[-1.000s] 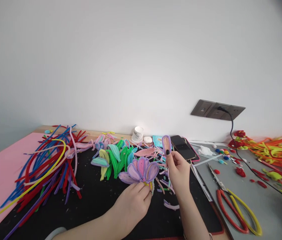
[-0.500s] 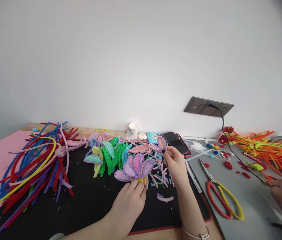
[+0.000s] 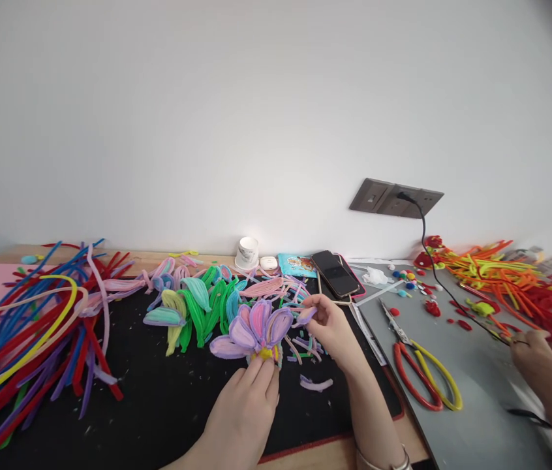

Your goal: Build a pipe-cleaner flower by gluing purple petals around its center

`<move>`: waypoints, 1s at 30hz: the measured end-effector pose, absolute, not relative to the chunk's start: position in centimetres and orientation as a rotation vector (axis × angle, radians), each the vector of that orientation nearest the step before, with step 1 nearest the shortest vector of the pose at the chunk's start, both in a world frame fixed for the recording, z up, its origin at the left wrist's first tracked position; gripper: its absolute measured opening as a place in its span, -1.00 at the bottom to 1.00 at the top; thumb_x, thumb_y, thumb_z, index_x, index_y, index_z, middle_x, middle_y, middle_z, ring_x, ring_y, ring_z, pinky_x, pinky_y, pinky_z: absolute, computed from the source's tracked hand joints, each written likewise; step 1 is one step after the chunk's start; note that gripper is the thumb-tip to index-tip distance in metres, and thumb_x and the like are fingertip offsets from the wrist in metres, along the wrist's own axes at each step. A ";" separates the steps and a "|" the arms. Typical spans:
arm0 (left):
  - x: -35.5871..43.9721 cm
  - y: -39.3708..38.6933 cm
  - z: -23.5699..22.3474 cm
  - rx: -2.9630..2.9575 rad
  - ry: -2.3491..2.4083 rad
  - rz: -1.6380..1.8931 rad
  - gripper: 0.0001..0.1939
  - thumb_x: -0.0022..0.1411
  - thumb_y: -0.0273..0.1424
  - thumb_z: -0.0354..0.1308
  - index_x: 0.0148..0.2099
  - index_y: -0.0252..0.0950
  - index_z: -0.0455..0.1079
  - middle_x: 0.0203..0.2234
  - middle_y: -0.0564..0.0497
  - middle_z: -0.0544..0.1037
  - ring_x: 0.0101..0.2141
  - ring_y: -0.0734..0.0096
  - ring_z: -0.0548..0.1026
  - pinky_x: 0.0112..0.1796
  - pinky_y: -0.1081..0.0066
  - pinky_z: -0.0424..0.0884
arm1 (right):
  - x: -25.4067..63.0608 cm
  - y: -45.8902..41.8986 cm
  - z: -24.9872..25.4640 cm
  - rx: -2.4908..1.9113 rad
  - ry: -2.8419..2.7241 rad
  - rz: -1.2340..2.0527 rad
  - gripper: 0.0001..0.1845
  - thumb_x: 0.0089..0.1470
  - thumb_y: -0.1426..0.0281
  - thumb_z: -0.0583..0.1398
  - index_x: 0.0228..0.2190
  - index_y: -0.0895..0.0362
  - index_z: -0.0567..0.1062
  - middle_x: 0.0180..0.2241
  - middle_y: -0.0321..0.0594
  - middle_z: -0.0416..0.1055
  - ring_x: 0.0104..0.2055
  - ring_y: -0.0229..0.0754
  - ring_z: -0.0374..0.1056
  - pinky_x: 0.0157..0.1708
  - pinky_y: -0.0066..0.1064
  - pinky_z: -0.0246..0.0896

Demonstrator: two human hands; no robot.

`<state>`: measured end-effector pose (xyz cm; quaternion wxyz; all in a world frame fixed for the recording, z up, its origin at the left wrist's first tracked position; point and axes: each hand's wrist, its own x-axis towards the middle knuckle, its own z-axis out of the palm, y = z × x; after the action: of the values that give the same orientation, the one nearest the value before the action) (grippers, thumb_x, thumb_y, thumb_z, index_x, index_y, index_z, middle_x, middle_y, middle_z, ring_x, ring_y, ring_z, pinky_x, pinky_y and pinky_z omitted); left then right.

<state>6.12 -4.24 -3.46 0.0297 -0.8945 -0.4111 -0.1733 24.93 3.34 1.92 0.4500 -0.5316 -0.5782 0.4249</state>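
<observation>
My left hand (image 3: 246,405) is closed on the yellow base of a pipe-cleaner flower (image 3: 259,328), whose purple and pink petals fan out away from me. To its right, my right hand (image 3: 329,326) pinches a loose purple petal (image 3: 306,316) between thumb and fingers, a short way from the flower and apart from it. The fingers partly hide this petal. Short pipe-cleaner offcuts lie beneath my right hand, and a curved lilac piece (image 3: 316,385) rests on the black mat (image 3: 158,405). Green leaves (image 3: 214,307) made of pipe cleaners lie just behind the flower.
A heap of long pipe cleaners (image 3: 36,339) covers the left side. A paper cup (image 3: 247,252) and a phone (image 3: 335,273) stand by the wall. Red-and-yellow-handled scissors (image 3: 417,365) lie on the grey mat to the right. Beyond the power cord (image 3: 445,284) is another person's hand (image 3: 540,365).
My right hand has turned and lowered the petal, bringing it closer to the flower. My left hand still holds the flower's base. The view has shifted slightly to the right.
</observation>
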 end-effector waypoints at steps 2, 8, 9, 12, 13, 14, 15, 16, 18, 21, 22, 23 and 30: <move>6.0 -4.2 -3.1 -2.758 -1.291 -0.507 -0.61 0.22 -0.53 -0.09 0.03 -0.36 0.42 -0.14 -0.21 0.56 -0.15 0.05 0.52 -0.32 0.23 0.48 | 24.9 3.3 1.6 -1.341 -1.537 1.047 -0.67 -0.14 0.55 0.14 -0.23 0.17 0.37 -0.41 -0.30 0.34 -0.38 -0.27 0.28 -0.35 -0.44 0.18; 5.7 -4.2 -2.5 -2.780 -1.302 -0.476 -0.62 0.24 -0.53 -0.09 0.05 -0.39 0.40 -0.07 -0.14 0.55 -0.06 0.08 0.49 -0.27 0.27 0.50 | 25.0 2.9 2.1 -1.326 -1.672 0.971 -0.46 -0.21 0.59 0.16 -0.10 0.13 0.33 -0.37 -0.32 0.28 -0.40 -0.30 0.24 -0.39 -0.49 0.17; 5.6 -4.2 -2.5 -2.784 -1.296 -0.481 -0.62 0.24 -0.53 -0.08 0.05 -0.39 0.40 -0.06 -0.15 0.54 -0.05 0.08 0.48 -0.25 0.27 0.51 | 24.9 2.9 2.3 -1.359 -1.678 0.920 -0.54 -0.19 0.56 0.19 -0.15 0.14 0.36 -0.42 -0.35 0.25 -0.44 -0.31 0.20 -0.41 -0.49 0.15; 5.4 -4.1 -2.4 -2.793 -1.285 -0.483 -0.60 0.22 -0.53 -0.08 0.06 -0.40 0.40 -0.02 -0.16 0.52 -0.03 0.08 0.48 -0.22 0.26 0.52 | 24.5 3.1 2.4 -1.478 -1.709 0.790 -0.83 -0.11 0.41 0.23 -0.37 0.16 0.43 -0.57 -0.42 0.15 -0.53 -0.33 0.08 -0.49 -0.50 0.05; 5.4 -4.1 -2.4 -2.795 -1.282 -0.473 -0.60 0.22 -0.53 -0.08 0.06 -0.41 0.40 -0.02 -0.17 0.52 -0.03 0.08 0.48 -0.22 0.27 0.52 | 24.3 3.2 2.2 -1.498 -1.724 0.765 -0.88 -0.09 0.38 0.23 -0.42 0.16 0.43 -0.59 -0.42 0.14 -0.54 -0.33 0.07 -0.51 -0.50 0.03; 5.4 -4.1 -2.3 -2.798 -1.274 -0.461 -0.60 0.22 -0.54 -0.08 0.06 -0.41 0.40 -0.02 -0.17 0.52 -0.03 0.07 0.48 -0.23 0.27 0.53 | 24.0 3.4 1.9 -1.510 -1.739 0.742 -0.90 -0.08 0.38 0.22 -0.46 0.16 0.43 -0.61 -0.41 0.15 -0.55 -0.32 0.06 -0.52 -0.50 0.02; 5.4 -4.1 -2.3 -2.801 -1.263 -0.446 -0.59 0.22 -0.54 -0.08 0.06 -0.42 0.39 -0.02 -0.18 0.52 -0.03 0.07 0.48 -0.24 0.27 0.53 | 23.9 3.4 1.6 -1.519 -1.753 0.717 -0.91 -0.07 0.38 0.21 -0.48 0.15 0.43 -0.62 -0.41 0.16 -0.56 -0.32 0.07 -0.52 -0.50 0.01; 5.4 -4.2 -2.2 -2.802 -1.253 -0.434 -0.59 0.21 -0.54 -0.08 0.06 -0.43 0.39 -0.02 -0.20 0.52 -0.04 0.06 0.48 -0.24 0.27 0.53 | 23.7 3.5 1.3 -1.522 -1.767 0.686 -0.93 -0.06 0.39 0.20 -0.50 0.15 0.42 -0.62 -0.40 0.17 -0.56 -0.32 0.07 -0.52 -0.50 0.02; 5.4 -4.2 -2.1 -2.800 -1.253 -0.428 -0.59 0.22 -0.54 -0.08 0.06 -0.42 0.40 -0.02 -0.20 0.52 -0.04 0.05 0.49 -0.24 0.26 0.54 | 23.5 3.6 0.8 -1.521 -1.793 0.624 -0.94 -0.06 0.42 0.18 -0.52 0.14 0.40 -0.63 -0.40 0.20 -0.56 -0.32 0.09 -0.51 -0.50 0.02; 5.4 -4.2 -2.1 -2.797 -1.268 -0.436 -0.59 0.22 -0.54 -0.09 0.06 -0.40 0.40 -0.03 -0.18 0.53 -0.05 0.07 0.49 -0.25 0.28 0.54 | 23.5 3.6 0.5 -1.503 -1.815 0.569 -0.94 -0.07 0.46 0.16 -0.54 0.13 0.37 -0.63 -0.41 0.21 -0.56 -0.32 0.10 -0.51 -0.52 0.02; 5.4 -4.2 -2.1 -2.799 -1.265 -0.427 -0.59 0.22 -0.54 -0.09 0.06 -0.40 0.41 -0.04 -0.18 0.53 -0.05 0.07 0.49 -0.26 0.28 0.54 | 23.5 3.5 0.6 -1.506 -1.819 0.559 -0.93 -0.07 0.47 0.16 -0.55 0.13 0.35 -0.63 -0.41 0.21 -0.56 -0.33 0.10 -0.51 -0.52 0.01; 5.4 -4.1 -2.1 -2.805 -1.255 -0.415 -0.60 0.22 -0.53 -0.09 0.06 -0.40 0.41 -0.04 -0.18 0.53 -0.05 0.07 0.50 -0.26 0.28 0.54 | 23.5 3.5 0.6 -1.512 -1.824 0.551 -0.92 -0.08 0.48 0.15 -0.56 0.13 0.34 -0.64 -0.42 0.20 -0.57 -0.33 0.09 -0.52 -0.53 0.00; 5.4 -4.2 -2.3 -2.789 -1.234 -0.407 -0.60 0.22 -0.53 -0.08 0.06 -0.42 0.41 -0.02 -0.20 0.52 -0.06 0.06 0.50 -0.24 0.25 0.55 | 23.7 3.3 0.7 -1.518 -1.852 0.531 -0.82 -0.09 0.48 0.13 -0.62 0.12 0.22 -0.67 -0.45 0.09 -0.59 -0.36 0.00 -0.56 -0.53 -0.10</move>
<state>5.42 -4.17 -2.32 0.0323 -0.9060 -0.4008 -0.1323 23.70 3.26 0.68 0.3376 -0.5824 -0.7109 0.2038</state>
